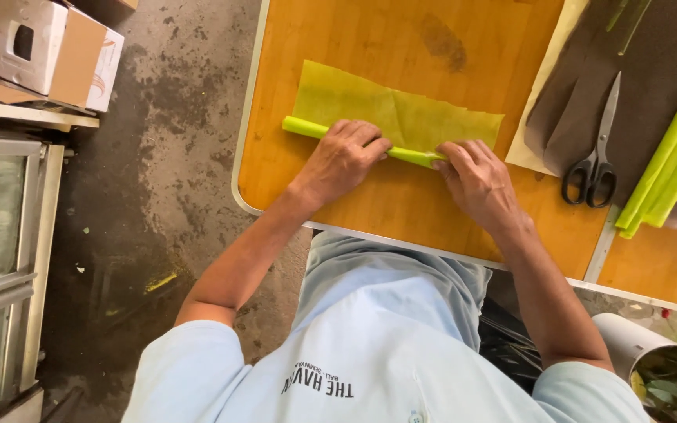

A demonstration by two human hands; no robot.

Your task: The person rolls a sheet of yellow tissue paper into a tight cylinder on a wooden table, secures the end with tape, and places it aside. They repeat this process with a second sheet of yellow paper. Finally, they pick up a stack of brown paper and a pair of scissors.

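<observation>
A yellow-green paper sheet (401, 110) lies on the wooden table (354, 39). Its near edge is rolled into a thin bright tube (303, 127) that runs from left to right. My left hand (342, 157) lies over the middle of the tube, fingers curled onto it. My right hand (476, 180) presses on the tube's right end, fingertips on the roll. The stretch of tube under both hands is hidden.
Black-handled scissors (595, 153) lie on brown paper (644, 63) at the right, beside a stack of lime-green sheets (671, 153). Cardboard boxes (56, 51) sit on a shelf at the left. A white bucket (628, 341) with foliage stands at the lower right.
</observation>
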